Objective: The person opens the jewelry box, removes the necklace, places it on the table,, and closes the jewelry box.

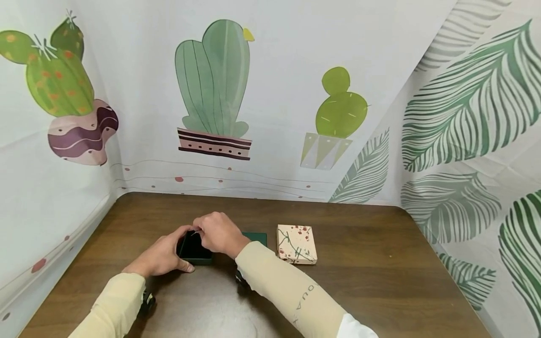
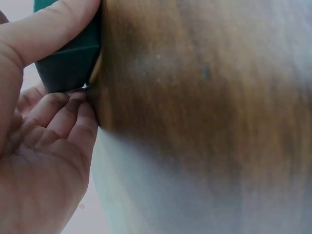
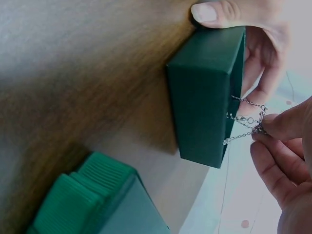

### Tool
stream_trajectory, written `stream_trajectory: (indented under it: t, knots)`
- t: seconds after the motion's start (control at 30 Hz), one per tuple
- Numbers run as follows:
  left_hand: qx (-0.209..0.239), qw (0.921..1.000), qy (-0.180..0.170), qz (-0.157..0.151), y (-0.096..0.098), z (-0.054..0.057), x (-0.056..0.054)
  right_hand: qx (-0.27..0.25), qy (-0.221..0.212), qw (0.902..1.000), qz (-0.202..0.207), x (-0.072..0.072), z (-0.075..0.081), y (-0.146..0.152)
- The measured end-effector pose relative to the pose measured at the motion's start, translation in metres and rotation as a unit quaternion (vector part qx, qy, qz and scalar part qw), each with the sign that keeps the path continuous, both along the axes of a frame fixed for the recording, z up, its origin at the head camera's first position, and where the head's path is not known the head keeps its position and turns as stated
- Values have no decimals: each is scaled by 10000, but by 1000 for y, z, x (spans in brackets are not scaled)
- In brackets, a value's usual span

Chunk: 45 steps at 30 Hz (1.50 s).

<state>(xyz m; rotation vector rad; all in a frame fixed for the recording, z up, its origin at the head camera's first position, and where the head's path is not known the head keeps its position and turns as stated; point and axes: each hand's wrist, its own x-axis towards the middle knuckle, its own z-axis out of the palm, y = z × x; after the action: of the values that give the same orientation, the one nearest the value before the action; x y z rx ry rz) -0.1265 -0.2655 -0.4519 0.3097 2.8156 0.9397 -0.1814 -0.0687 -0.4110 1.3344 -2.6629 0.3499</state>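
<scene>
In the head view my left hand [image 1: 162,253] holds a small dark green box [image 1: 196,261] from its left side. The left wrist view has its thumb [image 2: 53,29] lying along one wall of the box, with the other fingers bent at the opposite side. My right hand [image 1: 221,234] is over the open top of the box. Between thumb and fingertips it pinches a thin silver chain [image 3: 240,118], as the right wrist view shows. Strands of the chain run down past the rim into the box, where its lower part is hidden.
A flat green lid [image 1: 257,238], partly behind the right hand, lies on the brown wooden table [image 1: 363,291]. Ribbed green ribbon [image 3: 109,173] sits on it. To its right stands a cream box [image 1: 297,244] with a floral print. A cactus-patterned cloth [image 1: 279,94] hangs behind.
</scene>
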Motion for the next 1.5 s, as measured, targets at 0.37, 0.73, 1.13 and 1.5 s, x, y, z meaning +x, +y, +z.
stream_trajectory:
  t: [0.37, 0.73, 1.13, 1.5]
  knots:
    - [66, 9999, 92, -40, -1, 1, -1, -209, 17, 9998, 64, 1, 9, 2]
    - [77, 9999, -127, 38, -1, 1, 0, -406, 314, 9984, 254, 8, 14, 6]
    - [60, 9999, -80, 68, -2, 0, 2, -388, 359, 9972, 530, 18, 6, 8]
    - [159, 9999, -19, 25, 0, -1, 1, -38, 641, 9960, 628, 24, -6, 7]
